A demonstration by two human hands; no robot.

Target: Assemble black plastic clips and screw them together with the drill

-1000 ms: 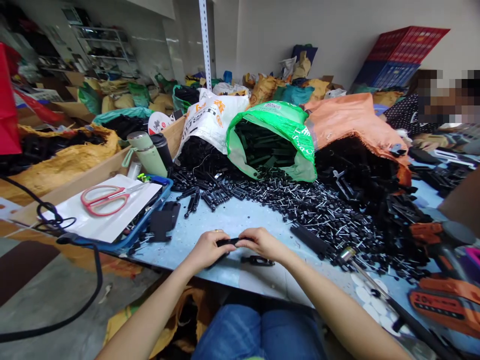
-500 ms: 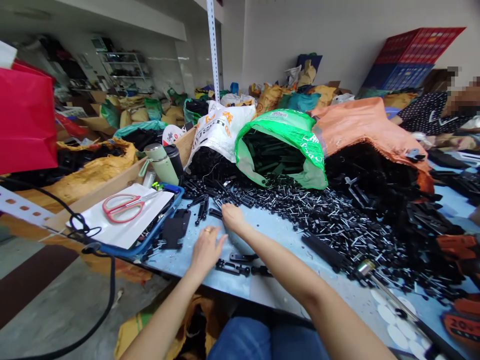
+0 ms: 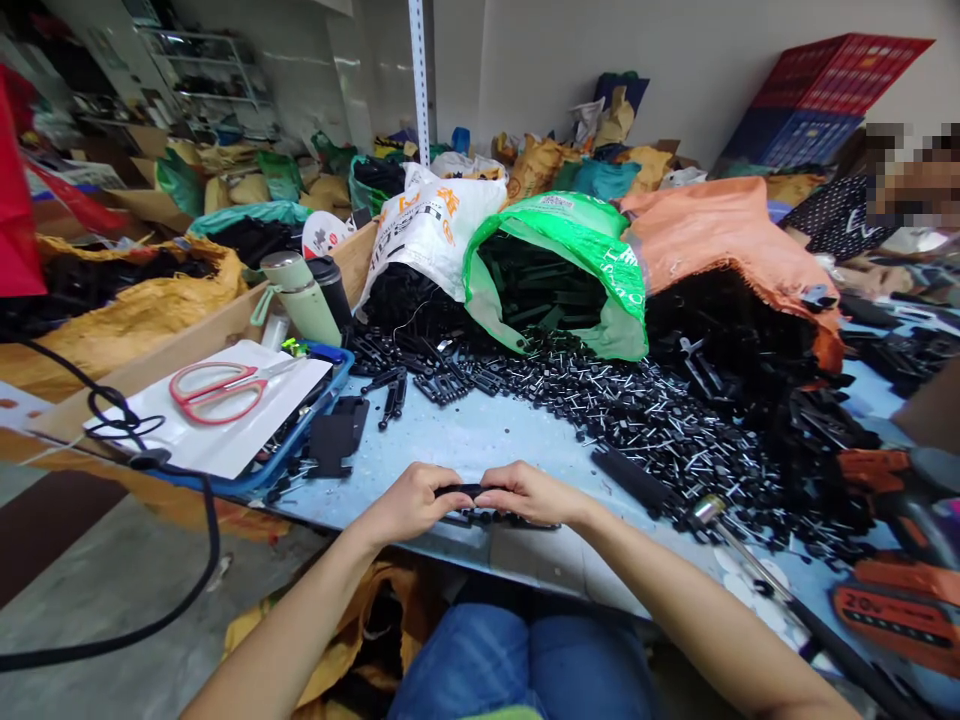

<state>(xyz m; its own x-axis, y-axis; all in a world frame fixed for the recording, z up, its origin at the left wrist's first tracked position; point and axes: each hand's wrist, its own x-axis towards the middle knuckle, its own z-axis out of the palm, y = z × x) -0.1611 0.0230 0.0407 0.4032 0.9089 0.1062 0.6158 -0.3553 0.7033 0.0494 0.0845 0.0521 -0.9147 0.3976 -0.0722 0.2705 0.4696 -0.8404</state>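
Note:
My left hand (image 3: 417, 502) and my right hand (image 3: 525, 492) meet near the front edge of the light blue table (image 3: 427, 440). Between them they grip a black plastic part (image 3: 466, 490), thumbs beneath and fingers over the top, one hand at each end. Much of the part is hidden by the fingers. Just below it, more black parts (image 3: 517, 522) lie along the table edge. Several slim black pieces (image 3: 391, 395) rest farther back on the left, and a pile of black-headed screws (image 3: 660, 430) spreads to the right.
Green (image 3: 630, 310), white (image 3: 442, 225) and orange sacks (image 3: 720, 220) spill black parts at the back. Red-handled scissors (image 3: 217, 392) lie on paper over a blue tray (image 3: 337, 375), beside a green flask (image 3: 304, 300). An orange power tool (image 3: 896, 610) lies right. Another person's dotted sleeve (image 3: 844, 215) shows.
My right hand has come back from the parts at the rear toward the front edge. Both hands now hold one black part together; the left was open before. The view has shifted slightly.

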